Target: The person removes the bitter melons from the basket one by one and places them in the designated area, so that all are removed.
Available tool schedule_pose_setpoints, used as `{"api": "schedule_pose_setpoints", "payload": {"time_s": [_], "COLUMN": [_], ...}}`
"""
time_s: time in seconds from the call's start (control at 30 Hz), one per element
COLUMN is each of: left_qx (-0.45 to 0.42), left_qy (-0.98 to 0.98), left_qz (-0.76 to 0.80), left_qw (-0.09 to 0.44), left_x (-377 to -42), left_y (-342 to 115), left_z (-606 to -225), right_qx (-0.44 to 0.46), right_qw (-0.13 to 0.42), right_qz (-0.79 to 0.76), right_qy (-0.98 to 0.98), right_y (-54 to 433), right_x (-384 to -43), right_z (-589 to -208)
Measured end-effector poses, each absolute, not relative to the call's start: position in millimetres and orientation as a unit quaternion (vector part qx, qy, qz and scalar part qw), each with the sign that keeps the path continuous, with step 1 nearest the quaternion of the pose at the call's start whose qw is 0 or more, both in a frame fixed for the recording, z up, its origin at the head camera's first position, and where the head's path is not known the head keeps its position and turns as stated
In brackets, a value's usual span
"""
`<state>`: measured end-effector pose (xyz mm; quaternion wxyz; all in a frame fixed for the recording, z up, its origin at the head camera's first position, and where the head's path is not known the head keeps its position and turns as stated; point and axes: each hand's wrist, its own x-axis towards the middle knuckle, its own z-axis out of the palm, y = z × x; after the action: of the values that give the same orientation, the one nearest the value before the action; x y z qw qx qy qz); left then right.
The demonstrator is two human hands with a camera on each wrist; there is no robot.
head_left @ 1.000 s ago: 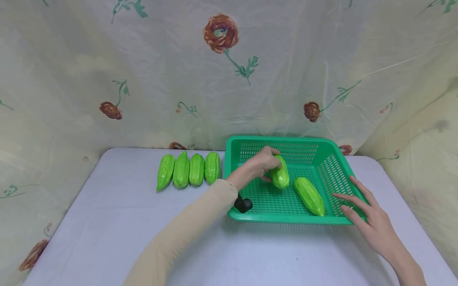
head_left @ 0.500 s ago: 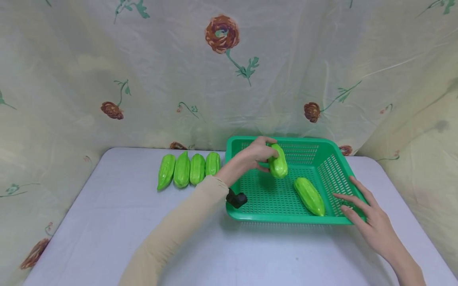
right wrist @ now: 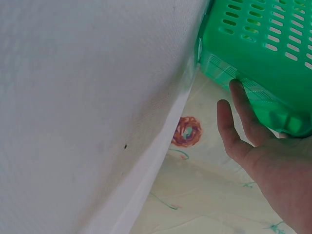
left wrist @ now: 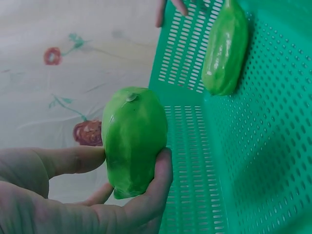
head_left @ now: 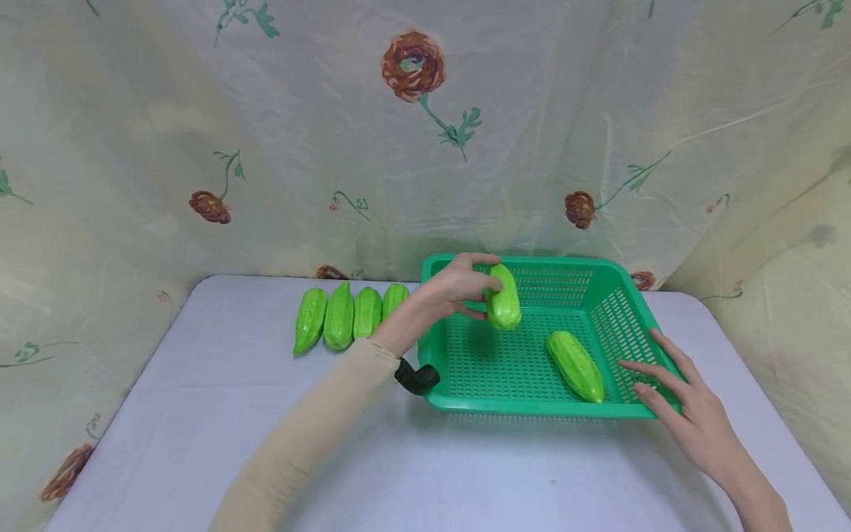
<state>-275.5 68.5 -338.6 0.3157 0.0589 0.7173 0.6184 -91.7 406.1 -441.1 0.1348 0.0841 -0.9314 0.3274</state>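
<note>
My left hand [head_left: 459, 284] holds a light-green ridged fruit [head_left: 504, 298], shaped like a small papaya, above the left part of a green plastic basket [head_left: 532, 406]. In the left wrist view, thumb and fingers grip the held fruit [left wrist: 135, 141] from both sides, its stem nub toward the camera. A second green fruit [head_left: 575, 366] lies inside the basket toward the right. My right hand [head_left: 694, 414] rests at the basket's right rim with fairly straight, spread fingers. In the right wrist view, two fingers [right wrist: 246, 109] extend along the outside of the basket wall; the rest are hidden.
To the left of the basket, several similar green fruits [head_left: 339, 316] stand side by side in a row on the white tablecloth [head_left: 219, 399]; my left forearm partly covers the rightmost. A flowered curtain [head_left: 299, 148] hangs behind and beside the table.
My left hand has lifted the fruit from near the basket's floor and carried it leftward. The right hand and the other fruits have stayed put.
</note>
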Motion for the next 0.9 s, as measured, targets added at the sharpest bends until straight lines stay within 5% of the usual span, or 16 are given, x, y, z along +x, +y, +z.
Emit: {"api": "schedule_pose_setpoints", "payload": {"time_s": [0.9], "left_qx": [0.065], "left_qy": [0.683], "left_qz": [0.675], "left_qw": [0.273], "left_x": [-243], "left_y": [16], "left_z": [-330], "right_qx": [0.085], "right_qw": [0.136], "right_qz": [0.325], "right_qy": [-0.932], "right_y": [406], "right_x": [-93], "right_z": [-442]}}
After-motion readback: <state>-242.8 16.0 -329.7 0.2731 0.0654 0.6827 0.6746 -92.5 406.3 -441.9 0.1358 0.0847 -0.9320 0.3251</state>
